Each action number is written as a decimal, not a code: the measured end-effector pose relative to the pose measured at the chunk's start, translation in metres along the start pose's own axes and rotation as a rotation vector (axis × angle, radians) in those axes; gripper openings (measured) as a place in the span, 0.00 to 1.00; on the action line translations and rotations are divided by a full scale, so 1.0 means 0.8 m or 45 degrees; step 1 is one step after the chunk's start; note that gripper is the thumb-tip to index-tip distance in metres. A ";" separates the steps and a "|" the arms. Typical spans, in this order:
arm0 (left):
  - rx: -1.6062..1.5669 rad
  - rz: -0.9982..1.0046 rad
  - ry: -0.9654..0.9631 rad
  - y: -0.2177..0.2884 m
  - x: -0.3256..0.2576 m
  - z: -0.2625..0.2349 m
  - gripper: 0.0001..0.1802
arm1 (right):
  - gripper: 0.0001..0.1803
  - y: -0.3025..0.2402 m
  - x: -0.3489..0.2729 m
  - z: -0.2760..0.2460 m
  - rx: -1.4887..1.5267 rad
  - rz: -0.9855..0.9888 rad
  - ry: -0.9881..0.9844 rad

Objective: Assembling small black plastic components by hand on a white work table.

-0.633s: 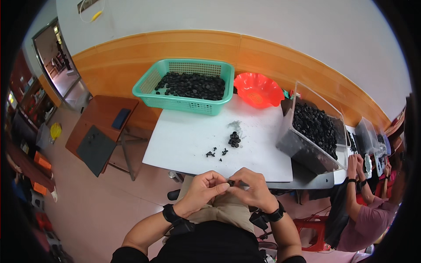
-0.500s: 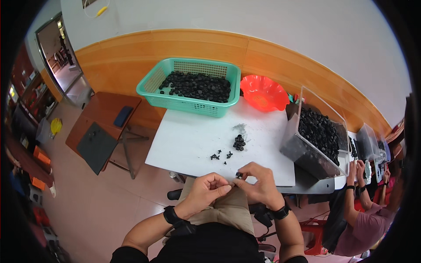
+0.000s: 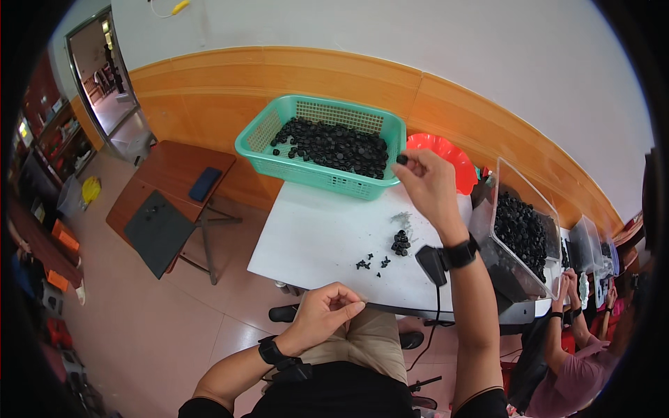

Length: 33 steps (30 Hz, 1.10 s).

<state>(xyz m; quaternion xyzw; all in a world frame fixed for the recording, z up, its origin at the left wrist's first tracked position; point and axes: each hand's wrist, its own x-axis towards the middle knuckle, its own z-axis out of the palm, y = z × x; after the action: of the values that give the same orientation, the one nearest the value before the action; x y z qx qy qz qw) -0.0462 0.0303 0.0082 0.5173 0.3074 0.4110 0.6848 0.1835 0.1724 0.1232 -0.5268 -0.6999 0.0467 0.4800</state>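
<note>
My right hand (image 3: 433,189) is raised at the right end of the green basket (image 3: 313,174), pinching a small black round cap (image 3: 402,159) between thumb and fingers. Many similar black caps (image 3: 338,145) lie spread inside the basket. Low over my lap, by the table's front edge, my left hand (image 3: 322,317) has its fingers curled and thumb pressed to the index finger; whatever it may hold is too small to make out. On the white tabletop (image 3: 306,233) sit a little pile of black caps (image 3: 401,244), several tiny black pieces (image 3: 364,263) and some clear bits (image 3: 402,221).
A red scalloped bowl (image 3: 446,150) stands behind my right hand. To the right, a clear bin (image 3: 550,275) holds black parts. A brown folding table (image 3: 157,174) stands left, with a dark mat and case. Another person's hands (image 3: 570,287) work at the far right.
My right hand has left my left hand and moved up and forward to the basket with the black cap. My left hand stays low. The view has shifted slightly.
</note>
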 end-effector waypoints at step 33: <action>0.186 0.061 -0.002 -0.005 0.007 0.025 0.05 | 0.12 0.062 -0.153 -0.037 -0.352 0.312 -0.599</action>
<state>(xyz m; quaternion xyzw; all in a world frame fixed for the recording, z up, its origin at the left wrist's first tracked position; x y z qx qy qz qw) -0.0257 0.0252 0.0099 0.5733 0.3235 0.4034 0.6355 0.2371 0.0852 0.0345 -0.6423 -0.7229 0.1295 0.2192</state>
